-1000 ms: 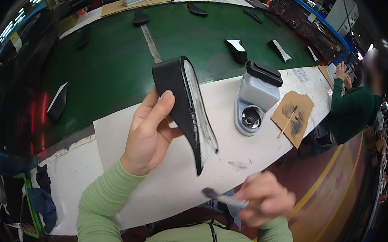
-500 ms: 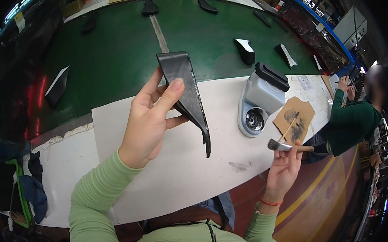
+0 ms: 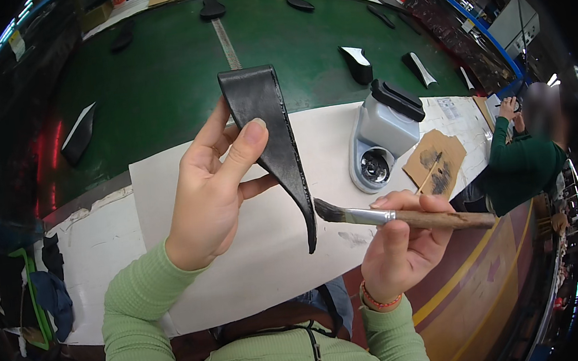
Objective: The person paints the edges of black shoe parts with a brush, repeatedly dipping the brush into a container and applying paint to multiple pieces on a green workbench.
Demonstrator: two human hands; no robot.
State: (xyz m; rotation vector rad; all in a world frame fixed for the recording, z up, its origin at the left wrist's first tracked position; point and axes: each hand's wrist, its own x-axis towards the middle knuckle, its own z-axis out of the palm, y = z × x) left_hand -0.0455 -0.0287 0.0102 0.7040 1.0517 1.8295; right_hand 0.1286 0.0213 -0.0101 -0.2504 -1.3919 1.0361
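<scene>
A left hand [image 3: 207, 187] is gripping a black wedge-shaped piece [image 3: 261, 124] in mid-air while a right hand [image 3: 408, 242] is holding a brush [image 3: 409, 219] at its edge.

The left fingers [image 3: 256, 186] are pinching the smooth, faintly shiny side of the wedge, its thick, blunt end pointing away and its slim, curved tip reaching toward the wearer. The right fingers are gripping the worn wooden handle; dark bristles beyond a metal collar are lying right by the wedge's rougher edge, contact being hard to tell. Beneath, a pale, flat sheet [image 3: 264, 286] is covering part of the white surface [image 3: 99, 286]. To the right, a grey-blue plastic container [image 3: 384, 131] with a black lid and round cup is standing near smeared brown cardboard [image 3: 455, 149]. Beyond, more wedges are resting on a smooth green belt [image 3: 157, 82].
</scene>
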